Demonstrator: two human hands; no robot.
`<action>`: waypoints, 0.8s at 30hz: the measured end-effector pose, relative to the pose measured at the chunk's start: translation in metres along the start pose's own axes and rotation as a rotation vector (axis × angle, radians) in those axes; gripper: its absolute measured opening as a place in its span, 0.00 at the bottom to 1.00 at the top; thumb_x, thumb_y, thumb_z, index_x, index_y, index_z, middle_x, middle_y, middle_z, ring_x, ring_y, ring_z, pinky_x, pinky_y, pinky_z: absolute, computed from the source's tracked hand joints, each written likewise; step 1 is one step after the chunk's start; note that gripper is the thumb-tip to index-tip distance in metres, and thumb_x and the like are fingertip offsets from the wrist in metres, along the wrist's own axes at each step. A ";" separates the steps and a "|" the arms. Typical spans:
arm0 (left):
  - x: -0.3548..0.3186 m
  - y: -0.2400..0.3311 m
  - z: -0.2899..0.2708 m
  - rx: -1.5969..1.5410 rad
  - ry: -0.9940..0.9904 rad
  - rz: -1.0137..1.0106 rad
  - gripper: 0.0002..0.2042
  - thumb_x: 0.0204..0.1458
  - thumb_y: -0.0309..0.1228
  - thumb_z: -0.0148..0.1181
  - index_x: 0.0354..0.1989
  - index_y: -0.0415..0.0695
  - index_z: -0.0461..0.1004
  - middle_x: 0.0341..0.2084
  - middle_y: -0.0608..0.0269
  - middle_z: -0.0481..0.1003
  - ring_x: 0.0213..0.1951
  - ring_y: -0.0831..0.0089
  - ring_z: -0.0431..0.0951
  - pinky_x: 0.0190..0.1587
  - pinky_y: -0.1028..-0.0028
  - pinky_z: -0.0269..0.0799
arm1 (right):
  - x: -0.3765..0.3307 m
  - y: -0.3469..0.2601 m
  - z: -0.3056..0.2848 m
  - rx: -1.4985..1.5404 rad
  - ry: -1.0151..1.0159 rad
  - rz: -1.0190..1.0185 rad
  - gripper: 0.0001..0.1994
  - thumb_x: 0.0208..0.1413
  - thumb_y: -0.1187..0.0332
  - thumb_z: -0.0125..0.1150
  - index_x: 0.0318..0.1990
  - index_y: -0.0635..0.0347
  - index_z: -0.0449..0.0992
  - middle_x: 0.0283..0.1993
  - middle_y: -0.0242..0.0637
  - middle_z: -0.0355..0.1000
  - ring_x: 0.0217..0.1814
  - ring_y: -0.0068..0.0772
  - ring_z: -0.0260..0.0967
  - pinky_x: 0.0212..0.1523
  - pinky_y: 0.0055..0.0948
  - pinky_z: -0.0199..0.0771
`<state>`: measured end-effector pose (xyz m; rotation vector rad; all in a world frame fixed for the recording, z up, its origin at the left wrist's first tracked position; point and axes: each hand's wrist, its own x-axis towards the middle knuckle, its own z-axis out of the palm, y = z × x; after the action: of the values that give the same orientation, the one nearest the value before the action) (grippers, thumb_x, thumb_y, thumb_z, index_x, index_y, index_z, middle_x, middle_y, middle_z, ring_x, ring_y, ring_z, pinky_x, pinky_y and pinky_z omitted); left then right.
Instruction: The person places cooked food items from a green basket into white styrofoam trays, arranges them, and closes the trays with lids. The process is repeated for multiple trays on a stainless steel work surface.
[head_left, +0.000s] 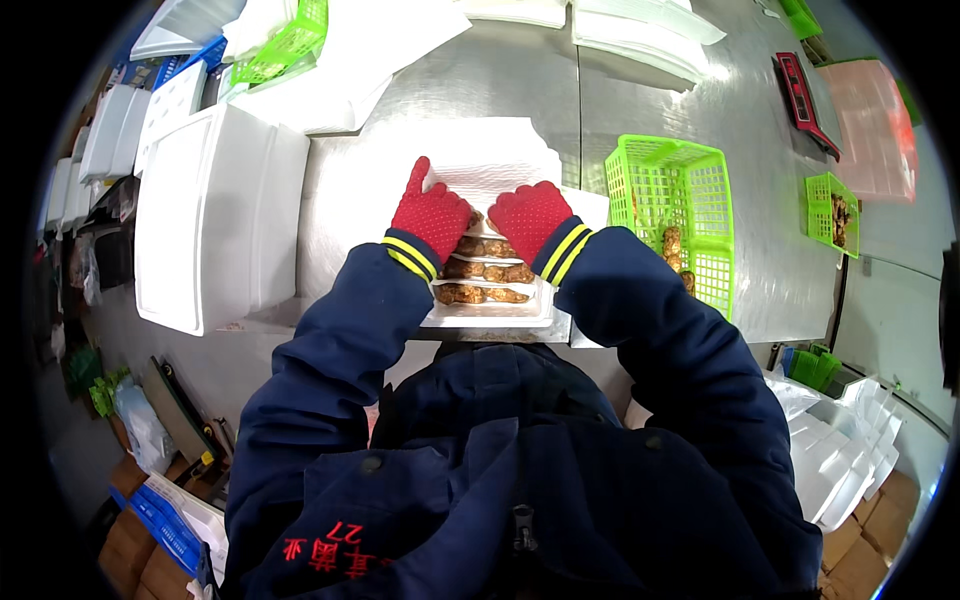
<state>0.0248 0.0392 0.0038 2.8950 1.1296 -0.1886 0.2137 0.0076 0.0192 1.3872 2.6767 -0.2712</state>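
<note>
A white foam box (540, 314) lies in front of me at the table's near edge. Inside it are rows of brown, knobbly, elongated pieces (487, 271) with white strips between them; their kind is unclear. My left hand (433, 217), in a red dotted glove, is over the box's left side, one finger sticking out and the others curled. Opposite it, my right hand (531, 218), gloved alike, is curled closed. Between the two hands part of another brown piece shows. Whatever their fingertips grip is hidden. A white sheet (485, 150) covers the box's far part.
Right of the box stands a green plastic basket (718, 170) with several brown pieces. Large white foam boxes (215, 220) stand at left. White sheets (640, 35) lie at the far side. A red scale (805, 105) and a smaller green basket (820, 205) are farther right.
</note>
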 end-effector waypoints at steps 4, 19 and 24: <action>0.001 0.002 0.008 0.033 0.030 0.059 0.08 0.50 0.29 0.51 0.35 0.49 0.77 0.32 0.66 0.77 0.45 0.68 0.76 0.68 0.51 0.42 | 0.007 0.001 0.007 -0.069 -0.040 -0.003 0.06 0.44 0.66 0.60 0.31 0.52 0.78 0.33 0.36 0.75 0.38 0.39 0.73 0.36 0.40 0.68; 0.034 0.000 -0.010 -0.098 -0.117 -0.076 0.09 0.51 0.32 0.52 0.35 0.48 0.77 0.32 0.55 0.78 0.34 0.58 0.79 0.35 0.61 0.75 | 0.053 0.017 0.002 0.043 -0.192 0.207 0.11 0.44 0.61 0.60 0.35 0.53 0.81 0.36 0.43 0.77 0.40 0.45 0.76 0.41 0.41 0.75; 0.052 -0.007 0.019 -0.132 -0.207 -0.132 0.11 0.49 0.36 0.55 0.38 0.50 0.79 0.39 0.54 0.77 0.41 0.55 0.78 0.41 0.61 0.75 | 0.044 0.015 0.009 -0.003 -0.154 0.152 0.10 0.49 0.64 0.55 0.38 0.50 0.80 0.38 0.41 0.78 0.42 0.42 0.76 0.42 0.42 0.74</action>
<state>0.0566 0.0782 -0.0210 2.6168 1.2441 -0.3917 0.2005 0.0494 0.0012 1.4934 2.4338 -0.3435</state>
